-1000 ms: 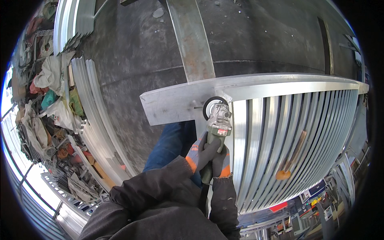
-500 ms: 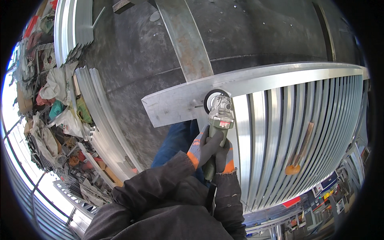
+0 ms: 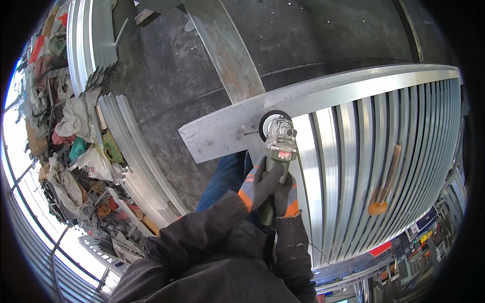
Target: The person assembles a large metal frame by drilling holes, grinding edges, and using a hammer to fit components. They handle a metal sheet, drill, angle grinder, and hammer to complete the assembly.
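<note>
While left hand (image 3: 263,188) and right hand (image 3: 287,197), both gloved, close round grinder (image 3: 280,144), its front end and disc (image 3: 270,122) jut out ahead of them; left hand wraps over top, right hand clasps right side, fingers partly hidden; rear end of grinder pokes out behind hands; disc sits over wide metal bar (image 3: 217,134), just right of thin slot (image 3: 250,133), whether touching cannot tell; slatted metal panel (image 3: 326,146) just beside right hand, on its right; mallet (image 3: 378,208) lying on panel, farther right, well apart from both hands
</note>
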`<state>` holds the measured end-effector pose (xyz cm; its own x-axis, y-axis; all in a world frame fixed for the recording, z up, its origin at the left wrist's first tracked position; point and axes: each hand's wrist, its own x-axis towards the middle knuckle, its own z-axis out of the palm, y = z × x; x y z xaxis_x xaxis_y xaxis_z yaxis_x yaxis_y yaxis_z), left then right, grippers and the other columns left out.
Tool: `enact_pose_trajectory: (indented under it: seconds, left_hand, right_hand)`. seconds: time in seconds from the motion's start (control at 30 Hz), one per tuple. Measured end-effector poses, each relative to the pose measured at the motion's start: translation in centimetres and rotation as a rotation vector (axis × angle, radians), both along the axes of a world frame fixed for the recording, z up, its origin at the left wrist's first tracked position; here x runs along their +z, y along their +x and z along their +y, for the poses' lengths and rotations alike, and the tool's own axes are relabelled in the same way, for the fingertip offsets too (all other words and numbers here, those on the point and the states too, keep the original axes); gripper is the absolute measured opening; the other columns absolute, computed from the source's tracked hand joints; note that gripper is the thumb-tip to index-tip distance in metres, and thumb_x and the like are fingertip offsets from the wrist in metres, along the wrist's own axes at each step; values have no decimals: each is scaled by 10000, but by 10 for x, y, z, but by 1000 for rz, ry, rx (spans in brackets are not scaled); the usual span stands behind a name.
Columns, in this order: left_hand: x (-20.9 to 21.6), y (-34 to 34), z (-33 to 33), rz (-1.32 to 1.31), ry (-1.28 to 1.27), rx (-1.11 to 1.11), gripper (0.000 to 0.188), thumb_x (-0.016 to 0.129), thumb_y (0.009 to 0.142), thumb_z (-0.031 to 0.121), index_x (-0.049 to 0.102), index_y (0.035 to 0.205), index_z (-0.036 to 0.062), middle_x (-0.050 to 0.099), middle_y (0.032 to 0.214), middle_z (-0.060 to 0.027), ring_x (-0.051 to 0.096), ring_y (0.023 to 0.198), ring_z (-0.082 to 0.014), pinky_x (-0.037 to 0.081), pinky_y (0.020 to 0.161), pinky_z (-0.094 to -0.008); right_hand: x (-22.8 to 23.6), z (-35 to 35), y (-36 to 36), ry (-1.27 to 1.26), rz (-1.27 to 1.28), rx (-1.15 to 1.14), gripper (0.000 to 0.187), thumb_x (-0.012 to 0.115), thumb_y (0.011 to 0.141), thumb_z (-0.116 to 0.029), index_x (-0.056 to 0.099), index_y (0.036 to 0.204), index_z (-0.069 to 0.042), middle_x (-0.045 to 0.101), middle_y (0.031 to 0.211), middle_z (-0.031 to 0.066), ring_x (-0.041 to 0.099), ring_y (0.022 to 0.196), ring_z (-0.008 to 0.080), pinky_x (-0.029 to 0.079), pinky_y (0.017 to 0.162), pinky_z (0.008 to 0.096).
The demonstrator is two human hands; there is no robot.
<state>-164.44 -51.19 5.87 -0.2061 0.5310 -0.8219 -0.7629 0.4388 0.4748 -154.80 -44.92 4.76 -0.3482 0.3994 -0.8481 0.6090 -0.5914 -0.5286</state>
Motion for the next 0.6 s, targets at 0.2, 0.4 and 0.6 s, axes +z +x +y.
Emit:
enact_pose_trajectory:
  seconds: [0.2, 0.4, 0.6]
  left_hand:
    - [-1, 1, -1, -14, 10, 29, 452, 582, 958, 304, 477, 1313, 44, 606, 1123, -73, 569, 1008, -143, 475, 865, -298]
    - [4, -1, 1, 3, -4, -11, 445, 579, 962, 291, 475, 1316, 42, 610, 1109, -74, 575, 983, -140, 484, 845, -294]
    - [1, 3, 2, -9, 0, 6, 440, 564, 968, 256, 471, 1337, 36, 600, 1128, -61, 569, 991, -122, 485, 837, -288]
  right_hand:
    - [5, 3, 0, 53, -39, 131, 475, 716, 826, -340, 622, 1117, 23, 678, 964, 133, 647, 843, 206, 521, 726, 347]
    - [0, -3, 4, 7, -47, 75, 477, 706, 836, -327, 601, 1135, 28, 670, 962, 125, 637, 862, 195, 518, 732, 344]
    - [3, -3, 2, 43, -24, 20, 436, 693, 850, -307, 608, 1122, 23, 670, 953, 120, 636, 867, 201, 517, 736, 340]
